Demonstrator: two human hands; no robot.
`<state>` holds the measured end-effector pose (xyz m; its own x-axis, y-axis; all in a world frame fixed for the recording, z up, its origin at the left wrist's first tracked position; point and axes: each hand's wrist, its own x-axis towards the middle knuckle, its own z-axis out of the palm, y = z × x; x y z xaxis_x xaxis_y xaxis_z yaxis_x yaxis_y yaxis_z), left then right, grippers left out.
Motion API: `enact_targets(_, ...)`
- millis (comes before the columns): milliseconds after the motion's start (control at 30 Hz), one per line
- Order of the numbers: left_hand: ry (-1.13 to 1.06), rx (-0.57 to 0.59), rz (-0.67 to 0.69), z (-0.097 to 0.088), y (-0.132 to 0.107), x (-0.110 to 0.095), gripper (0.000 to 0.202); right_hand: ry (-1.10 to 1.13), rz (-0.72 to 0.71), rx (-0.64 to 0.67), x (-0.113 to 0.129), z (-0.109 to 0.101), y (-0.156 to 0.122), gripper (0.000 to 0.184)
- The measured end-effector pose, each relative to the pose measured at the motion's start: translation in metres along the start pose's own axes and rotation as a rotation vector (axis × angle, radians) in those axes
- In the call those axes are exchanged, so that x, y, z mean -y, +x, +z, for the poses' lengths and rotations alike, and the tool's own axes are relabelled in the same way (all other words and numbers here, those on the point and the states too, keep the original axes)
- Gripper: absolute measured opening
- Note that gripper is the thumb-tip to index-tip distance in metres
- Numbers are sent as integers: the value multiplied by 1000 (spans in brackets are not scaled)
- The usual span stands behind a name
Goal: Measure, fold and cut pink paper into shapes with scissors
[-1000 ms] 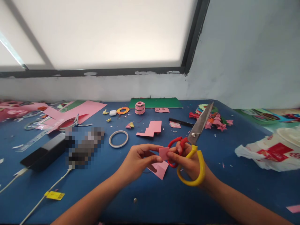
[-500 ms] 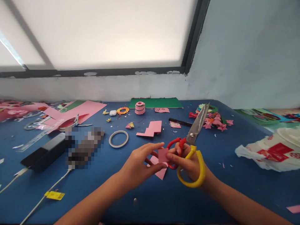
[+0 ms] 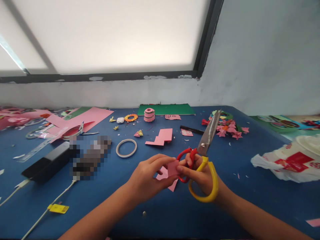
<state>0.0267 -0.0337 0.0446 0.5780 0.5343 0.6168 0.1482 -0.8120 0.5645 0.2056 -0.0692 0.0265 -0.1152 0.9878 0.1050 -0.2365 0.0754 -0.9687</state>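
Note:
Between the fingertips of both hands is a small pink paper piece. My left hand pinches its left side with thumb and fingers. With thumb and forefinger my right hand grips the right side, and scissors with one red and one yellow handle hang in that same hand, blades pointing up and away. Under the hands lies another pink paper piece, partly hidden. Just beyond, a stepped pink paper piece rests on the blue table.
A roll of tape lies left of my hands. Farther left are a black box with a cable and pink sheets. A black pen, folded paper stars and a bagged paper bucket are to the right.
Both hands have shifted slightly, and the small paper piece has tilted and sunk a little. My left fingers have closed nearer to it. The scissors have moved slightly left.

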Motion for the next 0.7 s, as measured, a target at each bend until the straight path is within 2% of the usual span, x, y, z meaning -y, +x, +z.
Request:
enact_targets(533, 226, -104, 206, 0, 1, 3, 35, 60, 17, 20, 2, 0, 0, 39)
enact_targets(700, 206, -101, 167, 0, -1, 4, 44, 55, 21, -27, 2, 1, 0, 40)
